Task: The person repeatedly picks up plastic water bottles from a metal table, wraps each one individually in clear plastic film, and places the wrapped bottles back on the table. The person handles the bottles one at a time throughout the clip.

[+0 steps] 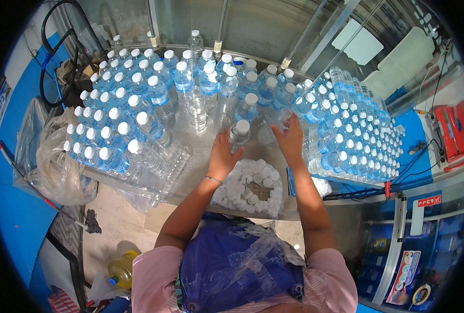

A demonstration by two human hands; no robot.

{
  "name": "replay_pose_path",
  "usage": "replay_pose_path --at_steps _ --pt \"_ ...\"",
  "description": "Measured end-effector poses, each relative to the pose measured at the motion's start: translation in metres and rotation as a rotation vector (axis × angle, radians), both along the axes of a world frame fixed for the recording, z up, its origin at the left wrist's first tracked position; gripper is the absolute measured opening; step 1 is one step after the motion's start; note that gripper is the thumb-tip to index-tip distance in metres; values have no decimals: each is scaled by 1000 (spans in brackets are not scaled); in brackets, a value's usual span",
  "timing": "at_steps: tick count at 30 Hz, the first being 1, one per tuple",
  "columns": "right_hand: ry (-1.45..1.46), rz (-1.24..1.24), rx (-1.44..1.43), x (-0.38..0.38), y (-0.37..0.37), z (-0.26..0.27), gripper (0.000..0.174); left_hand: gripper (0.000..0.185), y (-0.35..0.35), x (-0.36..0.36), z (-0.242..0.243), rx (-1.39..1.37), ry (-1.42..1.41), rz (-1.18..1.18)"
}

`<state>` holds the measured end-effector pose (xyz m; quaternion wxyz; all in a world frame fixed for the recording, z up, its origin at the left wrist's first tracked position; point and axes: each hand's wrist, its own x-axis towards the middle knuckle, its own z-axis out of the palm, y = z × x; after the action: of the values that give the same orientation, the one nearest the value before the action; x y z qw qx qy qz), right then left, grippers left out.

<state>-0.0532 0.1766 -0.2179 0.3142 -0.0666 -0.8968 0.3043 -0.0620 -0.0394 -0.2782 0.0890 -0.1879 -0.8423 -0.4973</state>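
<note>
My left hand [222,154] curls around the side of a clear plastic bottle with a white cap [239,133], which stands on the metal counter [200,150]. To its right, my right hand [290,137] is raised with thumb and fingers apart, beside a clear bottle [266,133]; whether it touches that bottle or the one behind its fingers cannot be told. Between my forearms lies a heap of loose white caps [251,184] at the counter's front edge. Capped bottles with blue labels [208,84] stand in rows beyond my hands.
Dense rows of capped bottles [349,137] fill the right side, and more [114,113] stand at the left. An uncapped-looking bottle [181,156] lies tilted at the front left. Plastic bags [59,156] hang at the left edge. Metal rods [222,23] rise along the back.
</note>
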Motion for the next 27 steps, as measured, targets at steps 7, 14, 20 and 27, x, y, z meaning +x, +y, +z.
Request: replay_pose_path --at_steps 7,14,20,27 --pt "-211 -177 114 89 34 -31 53 74 31 2 -7 23 47 -65" --pt "-154 -302 319 160 71 -129 16 63 35 13 32 -261 -65 -102" --pt "-82 -247 192 155 67 -107 13 55 27 20 51 -516 -439 -668" --pt "-118 12 -190 129 0 -14 17 39 71 53 3 815 -872 -864"
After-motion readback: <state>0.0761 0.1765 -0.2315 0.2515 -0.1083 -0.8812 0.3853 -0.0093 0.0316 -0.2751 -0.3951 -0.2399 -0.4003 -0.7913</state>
